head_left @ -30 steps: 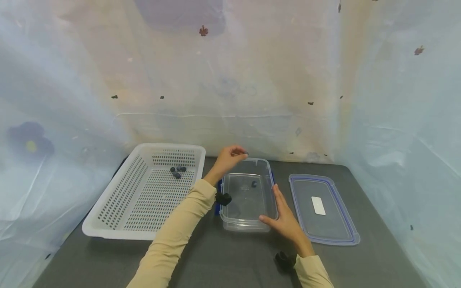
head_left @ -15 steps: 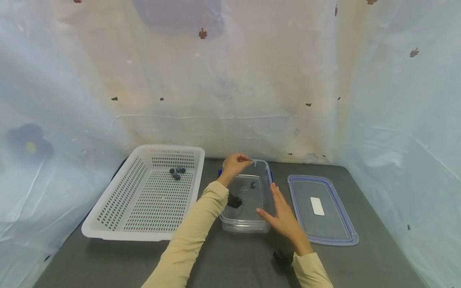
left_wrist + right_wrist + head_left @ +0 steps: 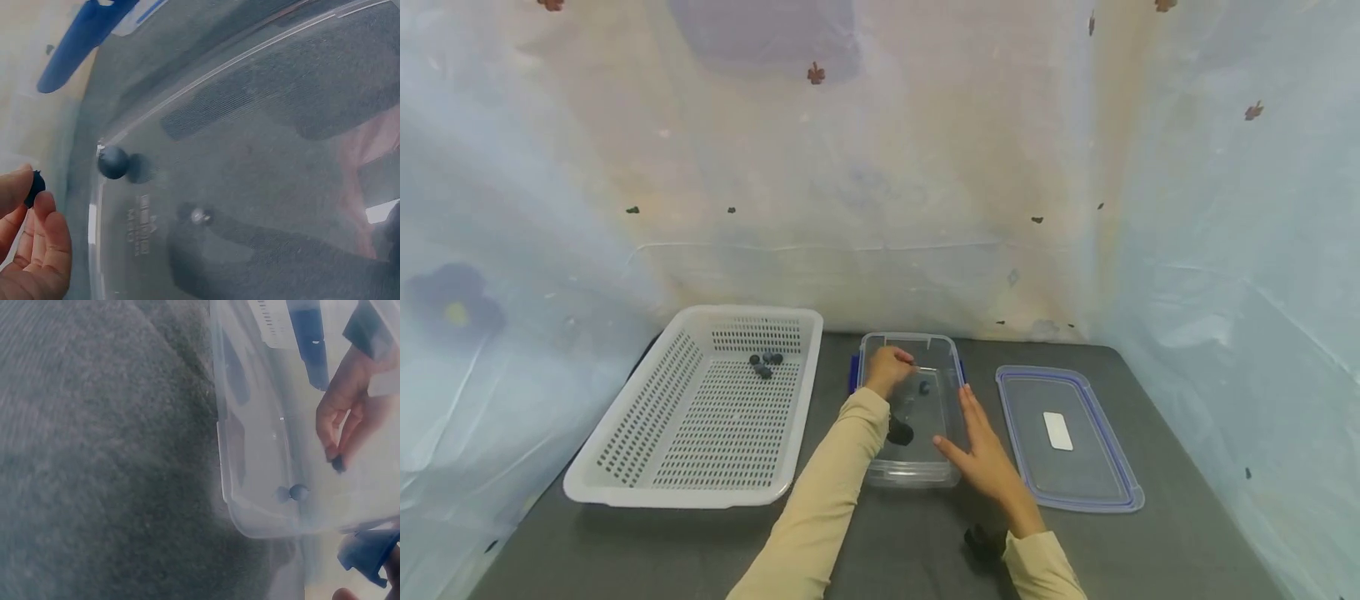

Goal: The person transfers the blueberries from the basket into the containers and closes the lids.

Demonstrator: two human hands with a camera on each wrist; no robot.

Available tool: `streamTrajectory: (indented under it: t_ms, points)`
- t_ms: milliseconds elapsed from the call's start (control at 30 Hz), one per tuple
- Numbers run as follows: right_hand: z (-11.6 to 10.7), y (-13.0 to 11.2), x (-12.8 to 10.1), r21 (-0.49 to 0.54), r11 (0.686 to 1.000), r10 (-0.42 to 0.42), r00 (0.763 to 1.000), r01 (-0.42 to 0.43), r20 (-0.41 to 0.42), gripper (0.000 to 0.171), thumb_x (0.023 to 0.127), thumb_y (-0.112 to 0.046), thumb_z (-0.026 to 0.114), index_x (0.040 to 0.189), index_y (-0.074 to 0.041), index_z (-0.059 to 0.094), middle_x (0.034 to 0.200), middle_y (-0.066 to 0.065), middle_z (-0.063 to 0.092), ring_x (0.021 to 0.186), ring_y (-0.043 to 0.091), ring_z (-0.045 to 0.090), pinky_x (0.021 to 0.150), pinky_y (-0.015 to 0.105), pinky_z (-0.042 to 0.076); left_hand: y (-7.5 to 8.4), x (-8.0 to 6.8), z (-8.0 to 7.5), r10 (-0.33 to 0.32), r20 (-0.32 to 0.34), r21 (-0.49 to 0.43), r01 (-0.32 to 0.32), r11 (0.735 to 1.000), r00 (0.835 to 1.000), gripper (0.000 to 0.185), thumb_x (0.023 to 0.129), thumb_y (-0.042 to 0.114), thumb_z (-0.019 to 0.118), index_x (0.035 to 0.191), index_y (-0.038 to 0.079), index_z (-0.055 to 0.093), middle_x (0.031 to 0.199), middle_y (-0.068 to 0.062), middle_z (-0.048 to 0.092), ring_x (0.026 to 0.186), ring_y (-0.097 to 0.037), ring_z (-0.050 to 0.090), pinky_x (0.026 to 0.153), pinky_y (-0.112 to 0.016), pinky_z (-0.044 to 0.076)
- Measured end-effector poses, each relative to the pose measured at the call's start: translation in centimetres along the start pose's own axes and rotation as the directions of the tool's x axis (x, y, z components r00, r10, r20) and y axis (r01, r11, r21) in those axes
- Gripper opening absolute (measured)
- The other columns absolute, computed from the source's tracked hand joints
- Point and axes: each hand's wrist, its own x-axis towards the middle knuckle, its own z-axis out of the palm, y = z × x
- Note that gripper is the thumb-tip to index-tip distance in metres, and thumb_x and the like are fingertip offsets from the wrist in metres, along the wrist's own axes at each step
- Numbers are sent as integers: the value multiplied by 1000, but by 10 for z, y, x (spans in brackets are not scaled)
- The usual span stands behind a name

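My left hand (image 3: 889,369) is over the far part of a clear plastic food container (image 3: 913,477) with blue side clips. Between its thumb and fingers it pinches a blueberry (image 3: 36,189), plain to see in the left wrist view. Another blueberry (image 3: 113,162) lies on the container's floor. At the container's right side is my right hand (image 3: 992,462), fingers extended along the wall and thumb spread toward the near rim. In the right wrist view only bits of that hand show, beside a blue clip (image 3: 369,553).
A white perforated basket (image 3: 587,483) stands on the left, with several blueberries (image 3: 764,372) toward its far end. The container's blue-edged lid (image 3: 1075,471), bearing a white label, lies flat on the right. Patterned plastic sheeting (image 3: 880,167) hangs behind the grey table (image 3: 700,550).
My left hand has come down and toward me, from the container's far rim to over its inside, still pinching the blueberry. The right hand has stayed at the container's right side.
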Motion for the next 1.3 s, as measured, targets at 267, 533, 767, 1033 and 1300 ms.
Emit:
streamTrajectory:
  t_ms: [267,533,767,1033,1300]
  points:
    - [1,-2,-2,11,1000,8,999,-8,32,89,90,-35,66,153,0,15,159,19,11,142,40,16,107,62,21,-12,-5,9,8,-53,72,-5,997,999,16,73,1,81,85,-2,71,80,-7,68,84,-26,62,83,-34,49]
    - [3,-3,-2,41,999,-2,1000,1,13,89,89,-32,68,153,0,15,159,18,11,143,39,15,108,61,20,-55,34,29,23,-48,178,-14,984,999,19,63,7,88,76,9,74,79,-3,69,87,-29,60,89,-38,46]
    - [5,-3,-1,42,999,-8,1000,8,10,88,90,-33,67,153,0,16,159,19,12,142,38,16,108,61,20,-161,128,89,173,-133,283,-130,950,976,20,59,12,88,69,15,71,74,-2,66,75,-26,58,75,-34,46]
    - [3,-2,0,32,999,-1,1000,1,14,88,91,-34,66,153,1,15,159,20,11,142,39,16,107,61,20,-145,126,78,223,-99,306,-183,934,970,17,62,17,87,68,18,71,75,1,68,82,-21,64,109,-36,28]
    - [0,-1,-1,54,998,23,1000,-23,13,89,90,-33,67,154,-2,14,159,18,10,143,38,15,108,61,20,-7,16,1,44,25,144,-47,988,999,19,75,1,78,94,1,73,93,-10,70,94,-29,62,84,-36,50]
